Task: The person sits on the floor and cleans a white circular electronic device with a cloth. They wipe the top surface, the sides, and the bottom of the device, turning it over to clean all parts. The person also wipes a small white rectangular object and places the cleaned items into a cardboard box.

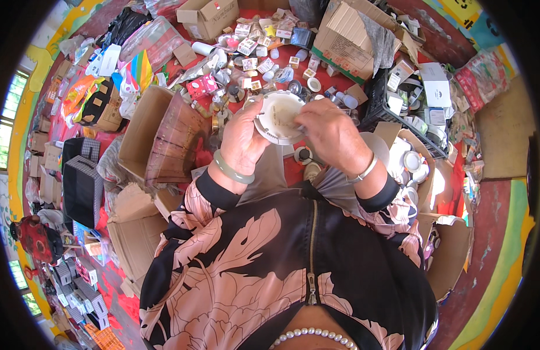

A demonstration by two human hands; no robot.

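A shallow white round plastic housing (274, 121) is tilted toward me in front of my chest. Small notches or tabs line its rim, and its inside looks yellowish with faint markings. My left hand (244, 132) grips it by the left edge, thumb on the upper rim. On the other side, my right hand (334, 129) is closed, its fingertips pressed together at the housing's inner right edge. Whatever those fingers pinch is hidden. Below them on the red floor lies a small white round piece with a dark centre (303, 155).
Small boxes (246, 46) and loose parts are heaped ahead. Open cardboard boxes (142, 133) stand at my left. To the right are a black crate (378, 105) of mixed items and a carton of white round parts (413, 161). A large carton (354, 41) leans at the back.
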